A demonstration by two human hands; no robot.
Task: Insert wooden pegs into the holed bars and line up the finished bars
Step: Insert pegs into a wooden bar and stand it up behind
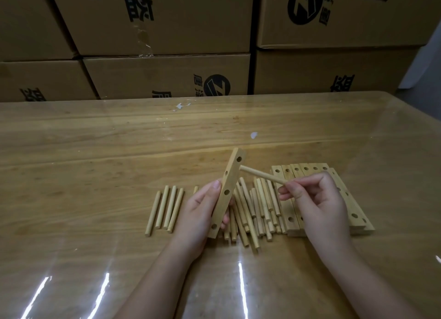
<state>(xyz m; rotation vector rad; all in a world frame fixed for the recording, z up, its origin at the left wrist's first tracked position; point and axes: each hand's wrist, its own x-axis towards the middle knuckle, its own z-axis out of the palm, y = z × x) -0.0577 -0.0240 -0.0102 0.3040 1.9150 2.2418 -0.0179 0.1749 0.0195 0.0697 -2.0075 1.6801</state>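
pegging is the step in hand: left hand [198, 213] grips a holed bar [223, 204], tilted up off the table [95, 151], while right hand [317, 204] pinches a peg [262, 175] whose tip sits just beside the bar's upper holes (seated or not, i can't tell). next move likely calls for squaring the tip with a hole and pushing in. loose pegs [257, 206] lie beneath.

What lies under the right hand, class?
A row of holed bars lies on the table under the right hand, which pinches a wooden peg. The hand covers their middle holes.
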